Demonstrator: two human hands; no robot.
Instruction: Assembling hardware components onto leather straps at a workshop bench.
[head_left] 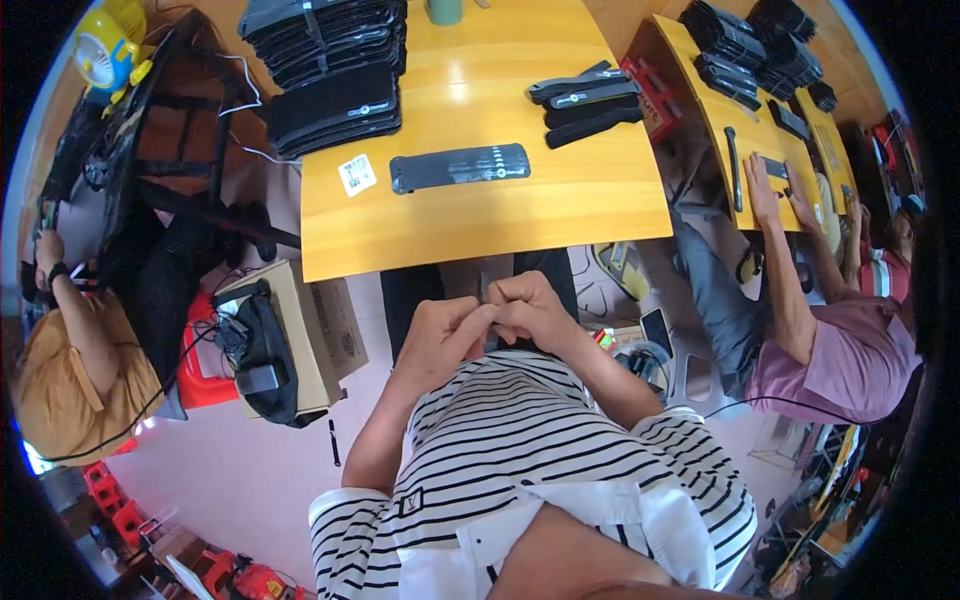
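My left hand (pixel 445 335) and my right hand (pixel 530 305) meet in front of my striped shirt, just below the near edge of the yellow wooden table (pixel 560 215). Both are curled, with the fingertips of one pressed against the other. Nothing shows between the fingers. The closest thing on the table is a long flat black strap (pixel 460 167), lying crosswise and untouched, well beyond my hands. A small white label card (pixel 357 175) lies to its left.
A tall stack of black straps (pixel 330 70) sits at the table's back left, a smaller pile (pixel 590 100) at the right. A cardboard box with a black bag (pixel 300 340) stands to my left. A person in purple (pixel 830 350) works at the right table; another in orange (pixel 70 370) sits left.
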